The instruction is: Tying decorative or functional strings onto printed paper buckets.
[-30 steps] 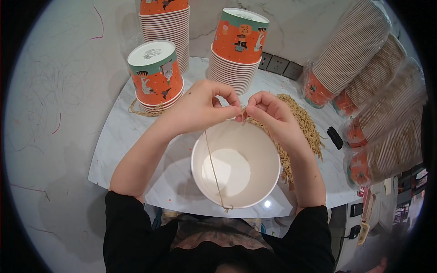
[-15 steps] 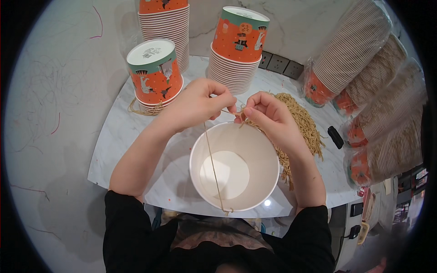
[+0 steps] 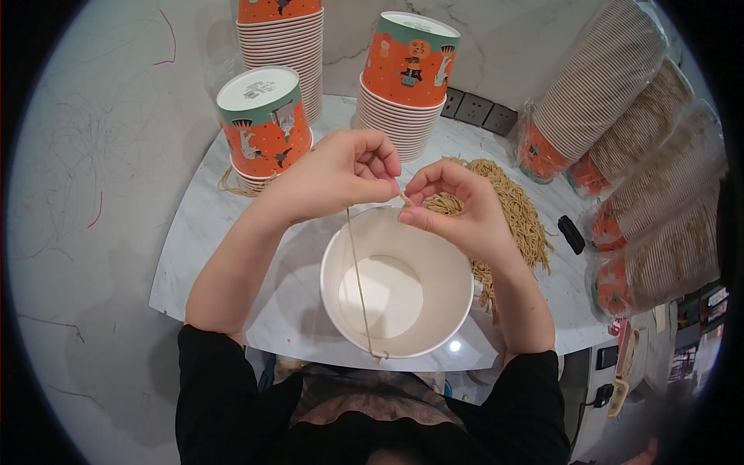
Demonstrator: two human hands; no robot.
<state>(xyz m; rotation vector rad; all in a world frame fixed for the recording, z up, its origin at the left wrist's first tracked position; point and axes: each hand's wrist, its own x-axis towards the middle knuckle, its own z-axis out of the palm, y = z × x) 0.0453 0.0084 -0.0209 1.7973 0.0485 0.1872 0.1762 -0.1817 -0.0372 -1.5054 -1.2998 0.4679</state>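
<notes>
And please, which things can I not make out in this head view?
Head view, what cannot be made out:
Upper end of the cord crossing the open paper bucket: hidden by the left hand.
Tan strand at the fingertips: too small to tell if knotted.
Part of the twine pile: behind the right hand and forearm.
Top of the tallest paper-bucket stack: cut off by the upper edge.
</notes>
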